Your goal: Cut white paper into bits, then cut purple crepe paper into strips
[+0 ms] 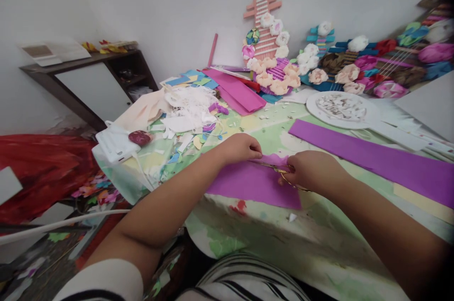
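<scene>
A purple paper sheet (248,185) lies on the green patterned tablecloth (283,230) in front of me. My left hand (241,148) is closed, pinching the sheet's far edge. My right hand (314,171) is closed around gold-coloured scissors (275,167), whose blades point left along the sheet's top edge toward my left hand. The scissor handles are mostly hidden under my fingers.
A long purple strip (372,154) runs across the right of the table. Behind it lie a white cut-out disc (340,109), pink sheets (237,92), paper flower decorations (283,74) and white scraps (187,107). A red bag (42,168) and a dark shelf (88,71) stand at left.
</scene>
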Tool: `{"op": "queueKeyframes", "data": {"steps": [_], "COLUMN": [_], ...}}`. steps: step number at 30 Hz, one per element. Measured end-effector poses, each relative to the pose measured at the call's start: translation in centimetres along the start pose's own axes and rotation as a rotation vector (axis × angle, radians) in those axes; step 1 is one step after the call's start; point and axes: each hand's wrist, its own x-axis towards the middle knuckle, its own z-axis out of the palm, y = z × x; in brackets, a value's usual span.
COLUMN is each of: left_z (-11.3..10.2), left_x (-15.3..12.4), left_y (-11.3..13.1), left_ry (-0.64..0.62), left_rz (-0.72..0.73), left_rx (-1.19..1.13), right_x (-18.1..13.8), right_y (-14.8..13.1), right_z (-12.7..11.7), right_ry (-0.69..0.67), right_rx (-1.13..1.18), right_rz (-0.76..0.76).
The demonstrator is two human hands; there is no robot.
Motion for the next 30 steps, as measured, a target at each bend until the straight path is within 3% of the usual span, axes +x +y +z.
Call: {"op": "queueKeyframes", "data": {"steps": [17, 30], "left_z": [0.06, 0.25], "left_x": [0.11, 0.18], "left_y": [0.00, -0.23], "left_ry": [0.002, 0.030], "left_rz": [0.000, 0.020], "left_rx": [-0.025, -0.013], "right_x": [-0.47, 0.14], "right_y": [0.18, -0.59], "right_z": [0.15, 0.18], "right_ry": [0.123, 0.055], "right_rx": [-0.029, -0.012], "right_rz": [-0.047, -0.079]}}
